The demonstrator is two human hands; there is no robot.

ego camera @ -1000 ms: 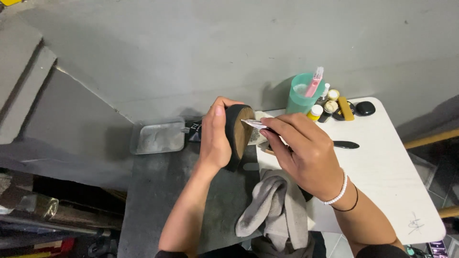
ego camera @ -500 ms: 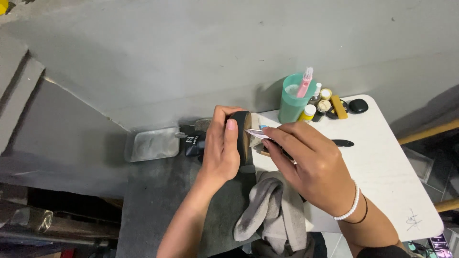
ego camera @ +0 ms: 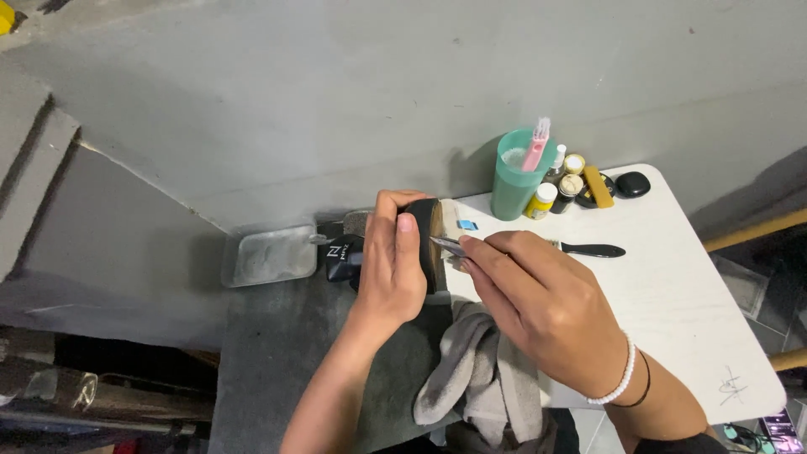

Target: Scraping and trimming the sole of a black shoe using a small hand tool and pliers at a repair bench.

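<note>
Gripping a dark shoe [ego camera: 423, 244] by its heel end, the left hand [ego camera: 391, 265] is wrapping its fingers over the upper and turning the tan sole edge toward the right hand [ego camera: 546, 303]. That right grip is pinching a thin pale blade-like tool [ego camera: 448, 245], its tip touching the sole rim. Compared with a second ago the shoe is sitting more upright and closer to the teal cup [ego camera: 517, 176], and the tool is now lying flatter against the edge, so the scraping seems to be working along the rim.

Below the hands a grey cloth [ego camera: 483, 378] is hanging off the near edge of the white tabletop [ego camera: 689, 286]. A black-handled brush [ego camera: 593, 250] is lying just beyond the right knuckles, and small bottles [ego camera: 555, 187] are crowding beside the cup, which is holding a pink brush [ego camera: 535, 145]. Open tabletop is lying to the right; to the left, past the tabletop's edge, a grey metal tray [ego camera: 271, 255] is resting on the dark floor.
</note>
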